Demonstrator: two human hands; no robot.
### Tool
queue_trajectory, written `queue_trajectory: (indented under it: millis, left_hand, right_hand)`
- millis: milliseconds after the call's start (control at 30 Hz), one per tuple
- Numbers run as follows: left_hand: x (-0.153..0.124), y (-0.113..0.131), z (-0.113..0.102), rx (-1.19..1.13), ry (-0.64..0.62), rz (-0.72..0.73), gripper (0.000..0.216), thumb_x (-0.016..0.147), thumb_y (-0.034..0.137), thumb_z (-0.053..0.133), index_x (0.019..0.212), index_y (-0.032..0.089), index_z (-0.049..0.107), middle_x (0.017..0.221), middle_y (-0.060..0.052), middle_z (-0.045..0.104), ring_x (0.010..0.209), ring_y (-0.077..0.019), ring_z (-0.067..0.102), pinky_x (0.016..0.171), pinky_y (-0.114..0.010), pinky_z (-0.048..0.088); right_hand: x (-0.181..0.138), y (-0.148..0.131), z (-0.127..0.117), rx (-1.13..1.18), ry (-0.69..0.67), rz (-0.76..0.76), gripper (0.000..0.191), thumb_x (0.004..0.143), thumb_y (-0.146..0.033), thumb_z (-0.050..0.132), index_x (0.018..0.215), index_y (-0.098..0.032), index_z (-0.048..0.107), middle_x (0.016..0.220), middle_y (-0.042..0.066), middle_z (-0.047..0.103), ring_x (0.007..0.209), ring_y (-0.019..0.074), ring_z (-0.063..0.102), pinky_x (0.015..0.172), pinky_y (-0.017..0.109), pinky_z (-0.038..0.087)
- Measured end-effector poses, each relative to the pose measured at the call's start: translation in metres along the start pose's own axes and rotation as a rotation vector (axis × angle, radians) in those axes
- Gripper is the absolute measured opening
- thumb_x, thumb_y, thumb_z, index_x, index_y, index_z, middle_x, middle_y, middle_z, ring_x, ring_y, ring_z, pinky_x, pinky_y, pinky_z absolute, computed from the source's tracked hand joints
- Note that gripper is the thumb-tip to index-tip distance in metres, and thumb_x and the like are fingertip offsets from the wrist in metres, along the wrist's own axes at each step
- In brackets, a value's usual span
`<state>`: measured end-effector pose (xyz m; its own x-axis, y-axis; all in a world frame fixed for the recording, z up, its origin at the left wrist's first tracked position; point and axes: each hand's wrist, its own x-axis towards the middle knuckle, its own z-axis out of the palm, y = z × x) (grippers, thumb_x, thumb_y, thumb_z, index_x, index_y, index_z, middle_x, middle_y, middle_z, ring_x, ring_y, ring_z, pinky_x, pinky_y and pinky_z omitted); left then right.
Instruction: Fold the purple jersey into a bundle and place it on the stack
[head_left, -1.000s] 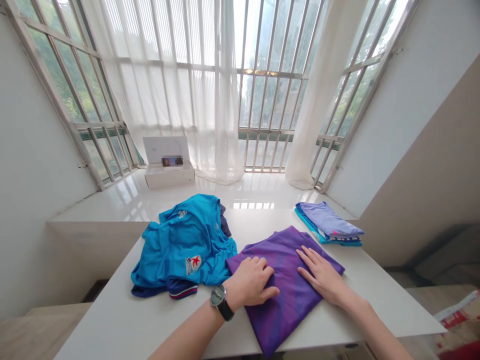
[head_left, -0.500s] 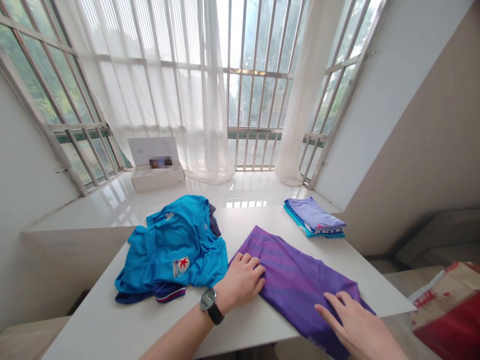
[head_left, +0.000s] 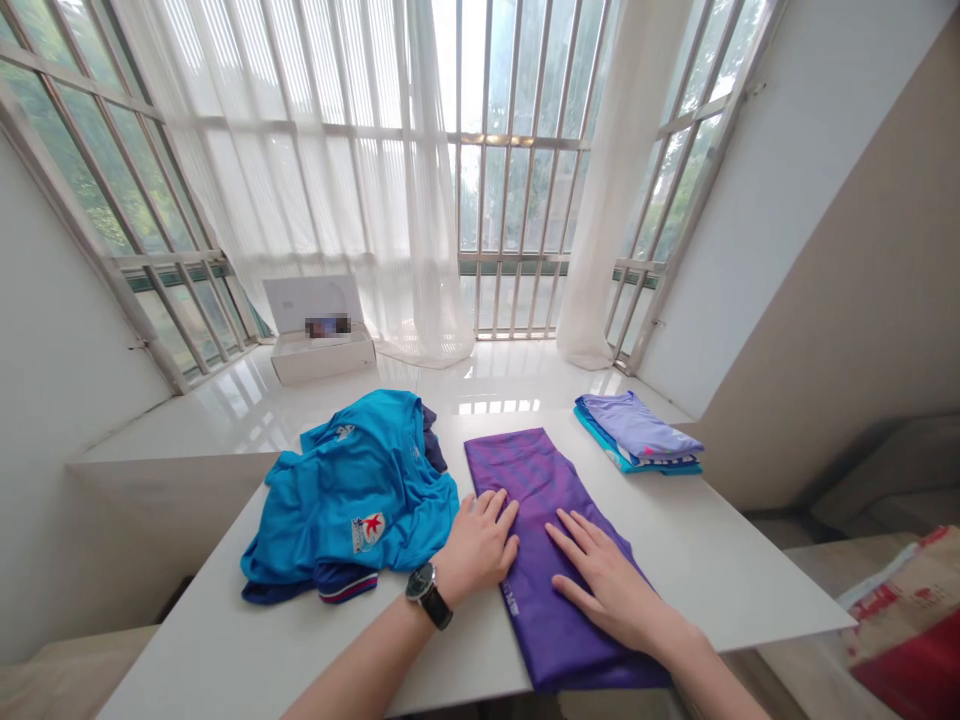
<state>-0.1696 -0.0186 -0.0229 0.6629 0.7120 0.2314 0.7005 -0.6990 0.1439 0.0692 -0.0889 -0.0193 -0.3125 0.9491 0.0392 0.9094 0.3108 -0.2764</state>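
A purple garment [head_left: 540, 470], folded into a long strip, lies on the white table in front of me, its near end at the table's front edge. My left hand [head_left: 480, 540], with a black-strapped watch [head_left: 429, 594] on the wrist, rests on the garment's left edge, fingers stretched out. On its right half lies my right hand [head_left: 600, 575], flat with the fingers spread. Left of my left hand is a rumpled blue shirt [head_left: 337, 500] with a red star badge and a navy-trimmed sleeve.
A stack of folded clothes [head_left: 637, 430], lilac on top, sits at the table's back right. On the windowsill stands an open white box [head_left: 322, 360]. A red and tan bag [head_left: 907, 610] is beyond the table's right edge. Sheer curtains [head_left: 420, 300] hang behind.
The purple garment has turned to lie straighter and looks narrower. My right hand has moved left and away from me onto it; my left hand stays at its left edge.
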Motion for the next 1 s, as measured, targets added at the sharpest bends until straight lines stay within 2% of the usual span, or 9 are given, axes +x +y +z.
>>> queue_trajectory:
  millis: [100, 167, 267, 367, 433, 567, 700, 900, 1000]
  left_hand:
    - [0.006, -0.015, 0.002, 0.008, 0.013, -0.029, 0.05, 0.099, 0.03, 0.042, 0.148, 0.021, 0.04, 0.155, -0.015, 0.039, 0.142, -0.0318, 0.035, 0.114, -0.052, 0.029]
    - [0.01, -0.019, -0.002, -0.007, 0.079, -0.063, 0.047, 0.097, 0.024, 0.044, 0.143, 0.021, 0.045, 0.153, -0.014, 0.042, 0.14, -0.0304, 0.037, 0.114, -0.05, 0.03]
    - [0.013, -0.014, -0.012, -0.08, 0.148, -0.066, 0.03, 0.097, 0.022, 0.044, 0.123, 0.02, 0.059, 0.131, -0.011, 0.06, 0.123, -0.0252, 0.052, 0.106, -0.042, 0.04]
    - [0.011, -0.008, -0.017, -0.137, 0.069, 0.034, 0.015, 0.096, 0.026, 0.052, 0.103, 0.021, 0.064, 0.105, -0.005, 0.067, 0.101, -0.0213, 0.059, 0.092, -0.036, 0.046]
    - [0.01, -0.008, -0.018, -0.153, 0.014, 0.103, 0.013, 0.093, 0.033, 0.06, 0.099, 0.022, 0.066, 0.1, -0.003, 0.067, 0.097, -0.0206, 0.059, 0.088, -0.034, 0.046]
    - [0.009, -0.013, -0.021, -0.184, -0.036, 0.201, 0.03, 0.088, 0.049, 0.068, 0.103, 0.023, 0.066, 0.104, -0.003, 0.067, 0.1, -0.0203, 0.059, 0.088, -0.032, 0.045]
    - [0.011, -0.014, -0.026, -0.122, -0.093, 0.249, 0.024, 0.089, 0.043, 0.068, 0.102, 0.024, 0.067, 0.1, -0.002, 0.068, 0.094, -0.0192, 0.061, 0.081, -0.031, 0.045]
    - [0.01, -0.009, -0.027, -0.007, -0.123, 0.311, 0.013, 0.091, 0.032, 0.062, 0.089, 0.021, 0.068, 0.093, -0.005, 0.07, 0.087, -0.0202, 0.063, 0.073, -0.032, 0.046]
    - [0.01, -0.006, -0.026, 0.053, -0.132, 0.347, 0.016, 0.092, 0.023, 0.057, 0.079, 0.019, 0.065, 0.086, -0.006, 0.069, 0.082, -0.0203, 0.063, 0.071, -0.033, 0.045]
  right_hand:
    - [0.024, -0.006, 0.015, -0.048, -0.031, 0.042, 0.067, 0.097, -0.062, 0.031, 0.154, -0.027, 0.034, 0.163, 0.008, 0.026, 0.151, 0.029, 0.02, 0.122, 0.052, 0.022]
    - [0.043, -0.014, 0.021, -0.072, -0.024, 0.083, 0.068, 0.097, -0.062, 0.03, 0.154, -0.025, 0.034, 0.164, 0.009, 0.025, 0.151, 0.0296, 0.02, 0.122, 0.051, 0.02]
    - [0.076, -0.023, 0.026, -0.068, 0.005, 0.175, 0.068, 0.097, -0.059, 0.032, 0.153, -0.02, 0.035, 0.164, 0.013, 0.023, 0.151, 0.0323, 0.019, 0.121, 0.052, 0.018]
    - [0.102, -0.021, 0.024, 0.006, 0.046, 0.215, 0.067, 0.094, -0.054, 0.04, 0.15, -0.017, 0.041, 0.162, 0.016, 0.028, 0.149, 0.0349, 0.024, 0.119, 0.054, 0.02]
    - [0.11, -0.011, 0.017, 0.062, 0.081, 0.195, 0.064, 0.093, -0.053, 0.044, 0.146, -0.017, 0.047, 0.158, 0.016, 0.037, 0.146, 0.0321, 0.033, 0.118, 0.05, 0.028]
    - [0.091, 0.013, -0.003, 0.166, 0.25, 0.189, 0.053, 0.097, -0.047, 0.032, 0.135, -0.017, 0.055, 0.145, 0.014, 0.053, 0.137, 0.0241, 0.046, 0.114, 0.041, 0.038]
    - [0.043, 0.025, -0.003, 0.386, 0.516, 0.145, 0.038, 0.096, -0.049, 0.041, 0.109, -0.023, 0.066, 0.121, 0.011, 0.067, 0.117, 0.0263, 0.061, 0.101, 0.045, 0.05]
    - [-0.001, 0.02, 0.018, 0.29, 0.419, -0.028, 0.022, 0.092, -0.039, 0.056, 0.105, -0.027, 0.07, 0.122, 0.01, 0.066, 0.115, 0.0271, 0.06, 0.099, 0.047, 0.052]
    - [-0.005, 0.014, 0.019, 0.249, 0.48, -0.097, 0.018, 0.093, -0.031, 0.056, 0.104, -0.027, 0.07, 0.115, 0.009, 0.067, 0.11, 0.0256, 0.062, 0.095, 0.045, 0.054]
